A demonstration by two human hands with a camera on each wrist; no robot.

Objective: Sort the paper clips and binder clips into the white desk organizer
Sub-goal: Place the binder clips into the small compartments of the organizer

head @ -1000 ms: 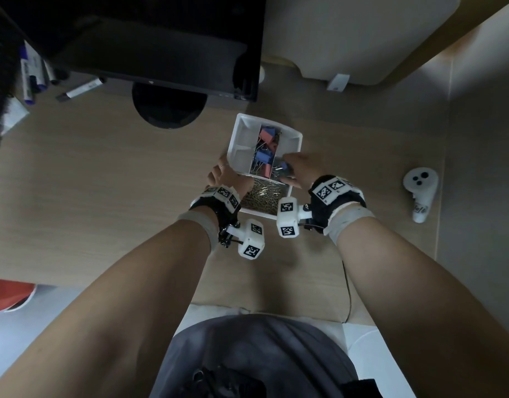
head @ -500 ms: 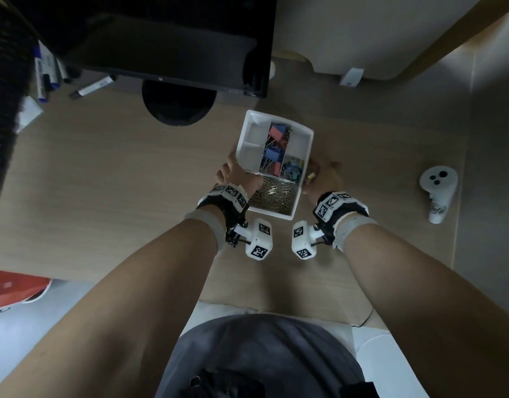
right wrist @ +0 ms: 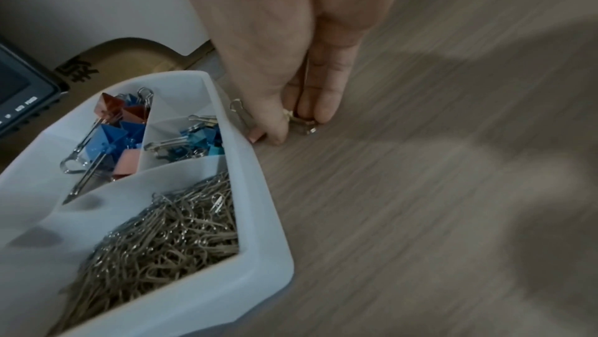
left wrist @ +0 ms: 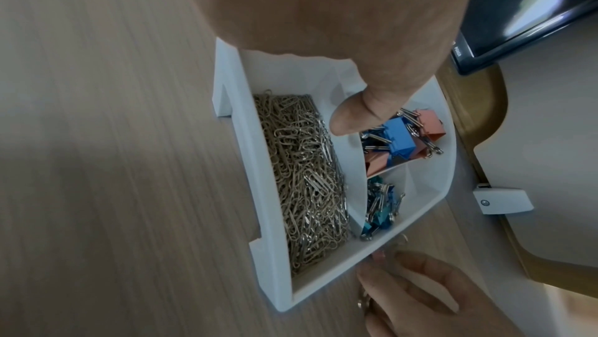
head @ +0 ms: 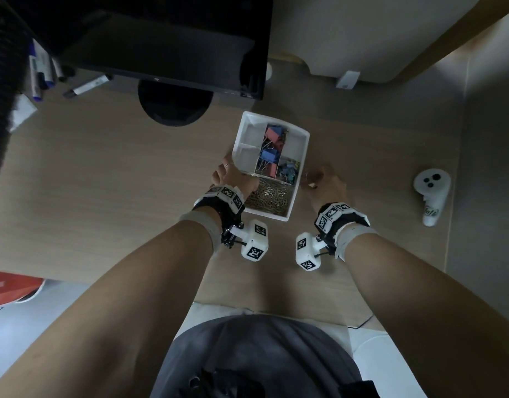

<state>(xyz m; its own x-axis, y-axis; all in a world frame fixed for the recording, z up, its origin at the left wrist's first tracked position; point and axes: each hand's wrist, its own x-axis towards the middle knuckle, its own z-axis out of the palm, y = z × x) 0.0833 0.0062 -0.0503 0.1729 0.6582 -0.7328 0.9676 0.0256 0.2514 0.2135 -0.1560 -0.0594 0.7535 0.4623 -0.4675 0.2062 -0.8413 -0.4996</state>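
White plastic, the desk organizer (head: 304,145) is the anchor. At its left edge the left hand (head: 233,179) grips the wall, thumb hooked inside, likely to steady it. Paper clips (left wrist: 304,171) fill its near compartment, binder clips (right wrist: 110,135) those beyond. On the worktop (head: 104,179) just right of it, the right hand (right wrist: 291,66) has its fingers (right wrist: 318,107) pinching a stray clip (right wrist: 302,122), seemingly to lift it in.
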